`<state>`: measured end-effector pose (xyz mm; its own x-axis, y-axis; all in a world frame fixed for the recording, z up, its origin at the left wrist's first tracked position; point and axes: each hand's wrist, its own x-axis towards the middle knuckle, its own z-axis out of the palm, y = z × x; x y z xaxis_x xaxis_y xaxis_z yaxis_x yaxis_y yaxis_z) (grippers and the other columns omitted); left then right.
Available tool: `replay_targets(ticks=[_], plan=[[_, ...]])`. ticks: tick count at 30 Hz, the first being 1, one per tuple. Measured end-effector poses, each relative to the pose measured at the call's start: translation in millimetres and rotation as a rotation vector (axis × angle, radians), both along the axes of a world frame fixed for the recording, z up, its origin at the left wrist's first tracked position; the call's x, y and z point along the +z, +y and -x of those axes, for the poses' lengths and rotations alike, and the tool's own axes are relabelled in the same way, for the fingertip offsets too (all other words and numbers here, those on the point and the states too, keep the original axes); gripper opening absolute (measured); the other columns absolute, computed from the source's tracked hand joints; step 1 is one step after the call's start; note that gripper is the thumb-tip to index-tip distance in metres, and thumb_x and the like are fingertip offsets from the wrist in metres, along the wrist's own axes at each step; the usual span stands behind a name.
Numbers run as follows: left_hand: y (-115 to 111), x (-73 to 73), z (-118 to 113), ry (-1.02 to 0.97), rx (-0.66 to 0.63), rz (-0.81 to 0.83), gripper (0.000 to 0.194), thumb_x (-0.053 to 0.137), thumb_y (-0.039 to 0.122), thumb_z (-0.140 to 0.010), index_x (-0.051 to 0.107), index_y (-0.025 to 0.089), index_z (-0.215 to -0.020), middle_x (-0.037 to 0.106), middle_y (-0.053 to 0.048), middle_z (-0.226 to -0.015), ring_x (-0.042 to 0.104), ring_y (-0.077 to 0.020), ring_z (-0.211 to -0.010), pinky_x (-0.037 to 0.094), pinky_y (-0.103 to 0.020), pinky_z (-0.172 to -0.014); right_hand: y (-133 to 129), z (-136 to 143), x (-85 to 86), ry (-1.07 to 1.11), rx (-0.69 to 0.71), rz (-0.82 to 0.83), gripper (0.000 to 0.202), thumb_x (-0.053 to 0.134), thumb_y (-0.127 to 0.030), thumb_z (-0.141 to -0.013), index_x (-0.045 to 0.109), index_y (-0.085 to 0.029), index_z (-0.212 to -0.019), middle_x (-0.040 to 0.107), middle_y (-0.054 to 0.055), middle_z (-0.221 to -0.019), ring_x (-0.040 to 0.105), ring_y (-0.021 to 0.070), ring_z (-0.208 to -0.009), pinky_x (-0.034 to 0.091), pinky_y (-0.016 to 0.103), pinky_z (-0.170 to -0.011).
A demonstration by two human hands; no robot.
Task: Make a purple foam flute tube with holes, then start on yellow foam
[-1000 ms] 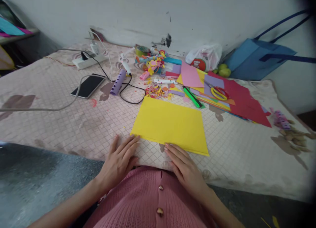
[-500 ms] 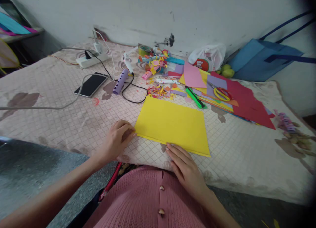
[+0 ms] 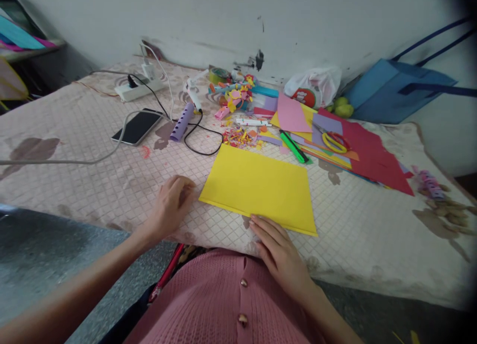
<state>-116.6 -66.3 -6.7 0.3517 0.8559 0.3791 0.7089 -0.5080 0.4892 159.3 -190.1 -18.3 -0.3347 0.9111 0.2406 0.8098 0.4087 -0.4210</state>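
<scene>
A yellow sheet [image 3: 261, 185] lies flat on the patterned cloth, with a narrow fold or strip along its near edge. My right hand [image 3: 278, 247] rests with extended fingers, its fingertips on that near edge around the middle. Just left of the sheet's near left corner is my left hand [image 3: 173, 205], apart from the sheet. Its fingers are curled and slightly blurred, and whether anything is between them is hidden.
Behind the sheet are colourful scraps [image 3: 238, 136], a green cutter [image 3: 294, 146], scissors [image 3: 335, 141] and stacked coloured sheets [image 3: 372, 155]. A phone [image 3: 137, 128], purple tube [image 3: 182, 122], glue gun [image 3: 193, 94] with its cable and power strip [image 3: 137, 89] lie left.
My left hand has moved left, off the corner of the yellow sheet. My right hand has stayed at the near edge.
</scene>
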Motion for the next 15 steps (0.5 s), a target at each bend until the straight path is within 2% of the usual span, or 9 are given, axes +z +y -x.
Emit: replay_targets(ticks=[2,5,7,10,15], plan=[[-9.5,6.4,-5.7,-0.062,-0.038,-0.080,0.017,0.043,0.017,-0.092,0.053,0.017,-0.106,0.060,-0.009,-0.109,0.056,-0.0203,-0.104,0.044,-0.039,-0.090,0.0,0.2,-0.9,0.001,-0.001,0.003,0.048,0.047,-0.017,-0.092,0.042,-0.023,-0.139,0.051,0.004,-0.139,0.043,0.0197,-0.130,0.043,0.045,-0.105],[-26.9,13.1,-21.1,0.041,-0.334,-0.192,0.030,0.042,0.010,-0.091,0.052,0.019,-0.118,0.060,-0.008,-0.123,0.049,-0.0199,-0.123,0.032,-0.046,-0.108,-0.2,0.8,-1.2,-0.002,-0.006,0.007,0.048,0.047,-0.018,-0.092,0.041,-0.023,-0.139,0.051,0.004,-0.139,0.043,0.0209,-0.129,0.043,0.046,-0.105],[-36.0,12.2,-32.5,0.158,-0.510,-0.230,0.037,0.042,0.012,-0.092,0.047,0.018,-0.128,0.057,-0.007,-0.131,0.041,-0.0202,-0.131,0.023,-0.048,-0.114,-0.1,1.5,-0.3,-0.007,-0.014,0.008,0.049,0.046,-0.018,-0.092,0.038,-0.023,-0.141,0.050,0.004,-0.140,0.043,0.0212,-0.129,0.042,0.047,-0.105],[-42.3,3.3,-43.6,0.294,-0.593,-0.165,0.048,0.045,0.019,-0.093,0.035,0.014,-0.140,0.044,-0.010,-0.143,0.034,-0.0216,-0.137,0.019,-0.050,-0.116,0.4,3.4,2.6,-0.023,-0.006,0.008,0.052,0.045,-0.019,-0.093,0.033,-0.023,-0.144,0.047,0.004,-0.143,0.042,0.0212,-0.131,0.041,0.047,-0.106],[-41.3,-10.7,-40.7,0.363,-0.575,-0.092,0.058,0.047,0.028,-0.093,0.025,0.017,-0.146,0.033,-0.010,-0.149,0.030,-0.0224,-0.139,0.022,-0.050,-0.115,1.8,6.9,7.9,-0.067,0.025,0.026,0.054,0.046,-0.021,-0.093,0.032,-0.023,-0.145,0.044,0.003,-0.145,0.039,0.0208,-0.133,0.040,0.045,-0.108]])
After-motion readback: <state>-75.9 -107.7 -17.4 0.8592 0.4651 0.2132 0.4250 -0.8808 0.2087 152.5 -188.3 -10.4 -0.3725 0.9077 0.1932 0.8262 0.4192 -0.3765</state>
